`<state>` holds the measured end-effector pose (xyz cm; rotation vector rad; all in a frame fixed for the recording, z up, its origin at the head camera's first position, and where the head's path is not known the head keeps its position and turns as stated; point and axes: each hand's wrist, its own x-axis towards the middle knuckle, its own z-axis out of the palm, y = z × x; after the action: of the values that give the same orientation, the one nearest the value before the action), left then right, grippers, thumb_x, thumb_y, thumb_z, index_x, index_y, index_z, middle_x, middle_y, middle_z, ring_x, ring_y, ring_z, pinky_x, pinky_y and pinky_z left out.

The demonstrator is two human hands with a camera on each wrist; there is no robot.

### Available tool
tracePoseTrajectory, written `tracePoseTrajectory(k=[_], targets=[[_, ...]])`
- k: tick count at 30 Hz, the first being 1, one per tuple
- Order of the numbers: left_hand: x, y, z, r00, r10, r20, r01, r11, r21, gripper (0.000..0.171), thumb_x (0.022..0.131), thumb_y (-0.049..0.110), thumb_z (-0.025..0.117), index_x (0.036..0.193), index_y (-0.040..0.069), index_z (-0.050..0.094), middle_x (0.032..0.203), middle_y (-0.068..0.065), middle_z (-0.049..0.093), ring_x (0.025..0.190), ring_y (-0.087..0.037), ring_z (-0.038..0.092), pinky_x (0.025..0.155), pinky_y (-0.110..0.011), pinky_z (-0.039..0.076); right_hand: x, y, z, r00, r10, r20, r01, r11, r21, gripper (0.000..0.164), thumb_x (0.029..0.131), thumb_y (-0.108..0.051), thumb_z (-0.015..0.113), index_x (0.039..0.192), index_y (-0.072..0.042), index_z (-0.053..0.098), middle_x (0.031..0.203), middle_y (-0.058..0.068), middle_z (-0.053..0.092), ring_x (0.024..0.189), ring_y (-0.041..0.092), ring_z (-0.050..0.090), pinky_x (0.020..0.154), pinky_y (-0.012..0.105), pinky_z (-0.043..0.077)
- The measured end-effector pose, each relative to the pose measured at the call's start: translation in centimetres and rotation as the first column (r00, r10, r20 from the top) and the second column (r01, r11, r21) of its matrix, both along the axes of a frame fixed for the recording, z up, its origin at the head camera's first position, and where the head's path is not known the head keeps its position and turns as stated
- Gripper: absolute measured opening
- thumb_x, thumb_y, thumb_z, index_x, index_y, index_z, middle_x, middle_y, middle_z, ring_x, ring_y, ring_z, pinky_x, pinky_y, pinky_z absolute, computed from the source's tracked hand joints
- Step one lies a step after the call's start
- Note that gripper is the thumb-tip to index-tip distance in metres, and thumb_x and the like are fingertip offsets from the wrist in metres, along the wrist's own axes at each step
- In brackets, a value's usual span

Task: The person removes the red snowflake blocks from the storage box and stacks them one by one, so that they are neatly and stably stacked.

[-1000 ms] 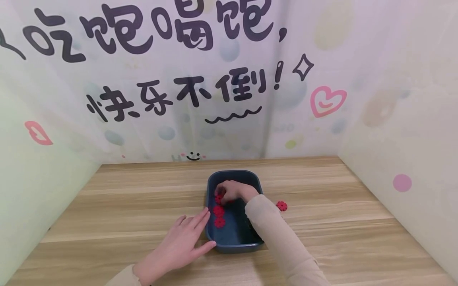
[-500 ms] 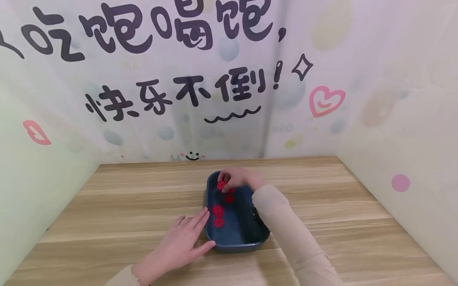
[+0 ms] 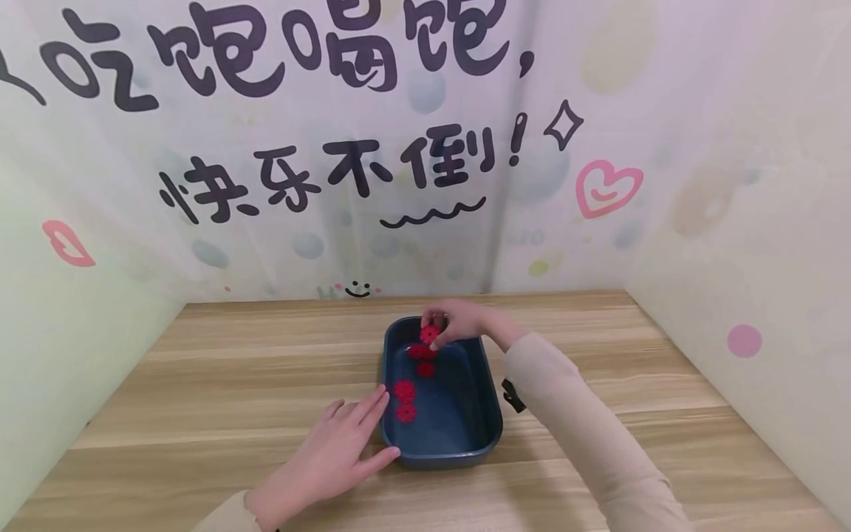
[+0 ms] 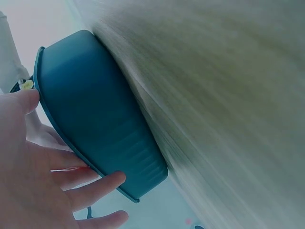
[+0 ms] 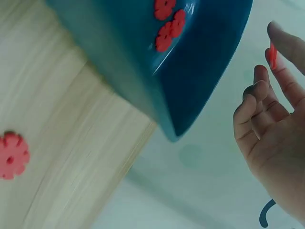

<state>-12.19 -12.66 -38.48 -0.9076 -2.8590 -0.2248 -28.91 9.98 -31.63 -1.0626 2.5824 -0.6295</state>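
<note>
Blue tub (image 3: 452,425): lower centre of frame, red flowers (image 3: 406,411) inside.
Right hand (image 3: 462,319): pinches another flower (image 3: 429,335) at tub's upper end.
Left hand (image 3: 339,447): fingers extended, touching tub's left rim.

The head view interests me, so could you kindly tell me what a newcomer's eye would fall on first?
Probably the large black lettering across the backdrop. Next, the red flower-shaped pieces inside the dark blue bin. Over its far end, the right hand pinches another red piece, while the left hand touches the bin's left side.
</note>
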Motion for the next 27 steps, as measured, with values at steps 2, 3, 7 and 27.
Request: tracePoseTrajectory(k=[2,3,7,27], targets=[[0.0,0.0,-0.1,1.0,0.002,-0.003,-0.002,1.0,-0.001,0.072,0.085,0.057,0.04,0.131,0.002,0.041,0.137,-0.01,0.035,0.113,-0.024,0.044,0.09,-0.052,0.029,0.1,0.7,-0.1,1.0,0.03,-0.009,-0.03,0.999,-0.012,0.027,0.074,-0.017,0.072,0.096,-0.012,0.057,0.079,-0.001,0.055,0.074,0.014,0.05,0.066,0.028,0.041],[0.0,0.0,-0.1,1.0,0.003,-0.005,-0.003,1.0,-0.001,0.072,0.085,0.057,0.04,0.131,0.002,0.041,0.137,-0.01,0.035,0.113,-0.024,0.044,0.09,-0.052,0.029,0.2,1.0,-0.1,0.999,0.045,-0.016,-0.045,0.999,-0.016,0.027,0.074,-0.017,0.071,0.096,-0.012,0.056,0.079,-0.001,0.055,0.074,0.014,0.049,0.066,0.028,0.041],[0.0,0.1,-0.2,1.0,0.006,-0.015,-0.006,1.0,0.006,0.07,0.085,0.055,0.043,0.131,0.002,0.041,0.136,-0.01,0.035,0.113,-0.024,0.044,0.09,-0.052,0.03,0.7,2.3,-0.3,0.998,0.053,-0.026,-0.053,0.998,-0.018,0.03,0.075,-0.02,0.071,0.099,-0.013,0.056,0.082,-0.002,0.054,0.074,0.014,0.05,0.066,0.028,0.042],[-0.1,-0.1,-0.4,0.999,0.003,-0.037,-0.003,1.0,0.004,0.07,0.085,0.055,0.043,0.131,0.002,0.041,0.136,-0.009,0.035,0.115,-0.021,0.043,0.09,-0.05,0.031,2.1,6.9,-2.2,0.997,0.021,-0.08,-0.034,0.987,-0.16,0.034,0.075,-0.02,0.071,0.104,-0.012,0.055,0.088,-0.003,0.053,0.077,0.024,0.051,0.064,0.029,0.043]])
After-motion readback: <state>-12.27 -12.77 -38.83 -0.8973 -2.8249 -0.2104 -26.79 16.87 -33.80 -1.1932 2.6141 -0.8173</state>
